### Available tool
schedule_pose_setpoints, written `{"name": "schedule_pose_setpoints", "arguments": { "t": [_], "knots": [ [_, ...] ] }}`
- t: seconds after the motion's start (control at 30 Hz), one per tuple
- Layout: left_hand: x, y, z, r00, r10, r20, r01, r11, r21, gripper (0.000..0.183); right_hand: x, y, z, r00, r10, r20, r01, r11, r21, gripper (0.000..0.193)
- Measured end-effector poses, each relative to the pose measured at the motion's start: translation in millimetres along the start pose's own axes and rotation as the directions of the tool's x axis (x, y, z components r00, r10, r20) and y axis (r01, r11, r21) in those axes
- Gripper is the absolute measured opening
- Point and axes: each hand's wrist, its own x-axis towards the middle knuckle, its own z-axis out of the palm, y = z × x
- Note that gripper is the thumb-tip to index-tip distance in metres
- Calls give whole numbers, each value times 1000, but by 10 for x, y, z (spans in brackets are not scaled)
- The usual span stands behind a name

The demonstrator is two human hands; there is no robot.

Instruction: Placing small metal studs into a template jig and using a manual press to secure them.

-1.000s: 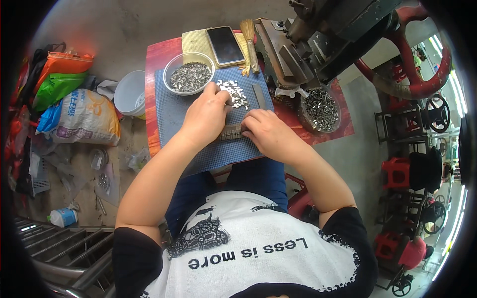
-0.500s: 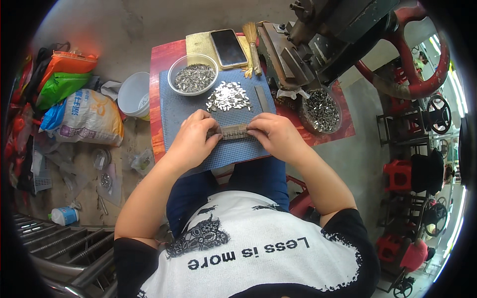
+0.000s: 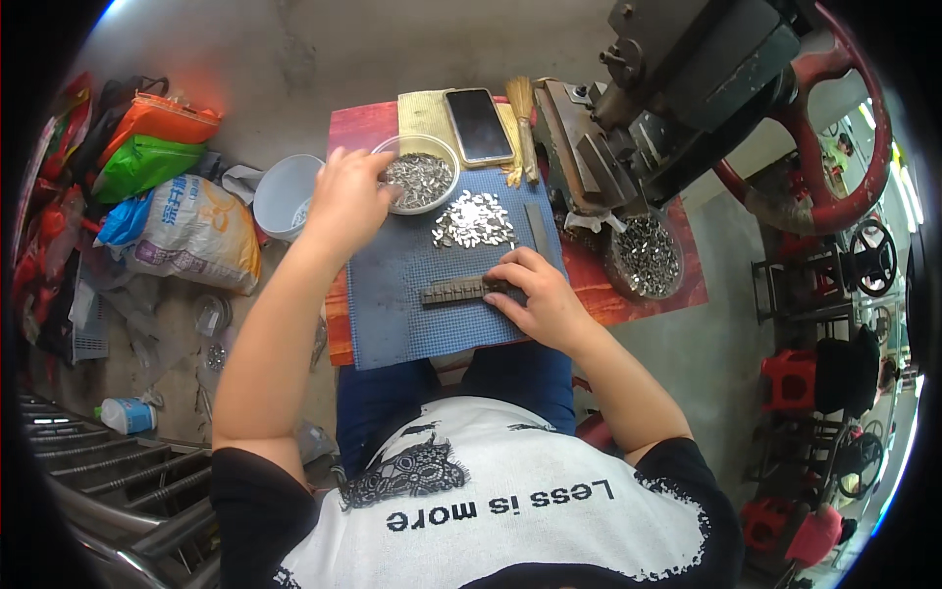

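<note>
My right hand grips the right end of a dark notched metal bar, which lies on a blue textured mat. At the left rim of a clear round bowl is my left hand, thumb and fingers apart, with nothing visible between them. Many small metal pieces fill that bowl. Beyond the bar, a loose pile of small shiny metal pieces is spread on the mat. A flat grey metal strip lies to the right of the pile.
A phone and a small straw brush lie at the back. On the right stands a dark press with a red handwheel. Beside it sits a tub of metal pieces. A white bucket and sacks are left.
My left hand has let go of the bar and moved up and left to the bowl. My right hand stays on the bar. The whole view has shifted slightly.
</note>
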Motion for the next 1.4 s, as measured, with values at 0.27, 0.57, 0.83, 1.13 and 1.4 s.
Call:
{"name": "schedule_pose_setpoints", "arguments": {
  "t": [0.27, 0.57, 0.83, 1.13, 1.4],
  "knots": [
    [411, 38, 227, 950, 57, 308, -150, 947, 285, 39, 37, -12, -113, 997, 73, -37, -71, 996, 60, 31],
    [335, -256, 445, 991, 112, 77, -111, 994, -11, 21, 909, -30, -157, 982, 5, -189, -4, 1000, 3, 19],
    [264, -235, 347, 991, 133, -24, -134, 948, -287, 19, 1605, -30, 11, 998, 58, 38, -55, 995, -86, 28],
    [248, -346, 292, 998, 40, 54, -13, 904, -428, 19, 1703, -20, 37, 999, -39, 15, 40, 996, -81, 25],
    [224, -329, 271, 1000, -2, 14, 8, 864, -504, 21, 1812, -24, 15, 956, 258, 143, -281, 942, 181, 29]
  ]
}}
